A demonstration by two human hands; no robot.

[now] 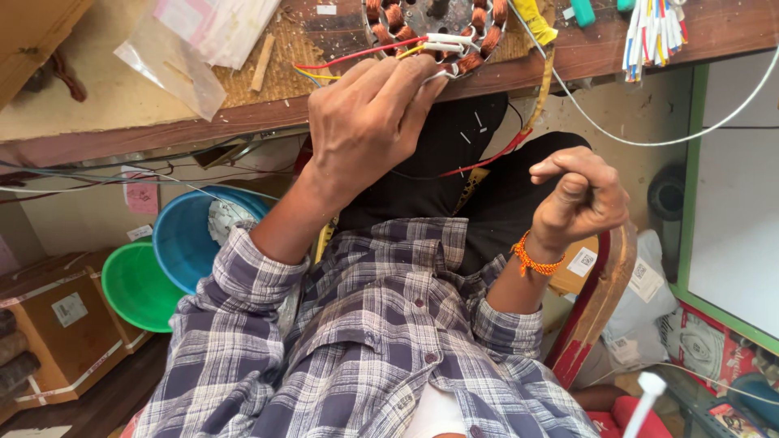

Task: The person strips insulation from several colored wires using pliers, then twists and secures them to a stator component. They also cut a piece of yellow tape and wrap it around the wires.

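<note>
**Left hand on the stator leads, right fist held free**

We see the left hand [369, 122] raised to the edge of the worn wooden workbench [97, 105], fingers curled shut around a small bundle of thin red, yellow and white insulated leads [357, 57]. The fingertips cover the pinch point, so we can't tell exactly which leads are gripped vs. just passing under the knuckles. The leads run up to the round metal stator with copper-wound coils [438, 28], which sits on the bench top just beyond the hand. Its upper part is cut off by the frame edge, so the coil count isn't readable.

The right hand [578, 199] hangs in mid-air over the lap, well apart from the bench, closed into a loose fist. Whether it pinches anything, e.g. a fine wire, is hidden inside the fist. An orange braided thread bracelet [531, 259] circles that wrist.

A thin red wire [487, 160] droops from the bench across the dark trousers, its lower end lost behind the left forearm. A white cable [649, 139] loops off to the right and leaves the frame.

Below the bench at left sit a blue plastic tub [182, 235] and a green plastic tub [134, 284], both partly covered by the plaid shirt sleeve [243, 284]. The red-painted wooden chair edge [596, 304] shows at right, mostly hidden.
</note>
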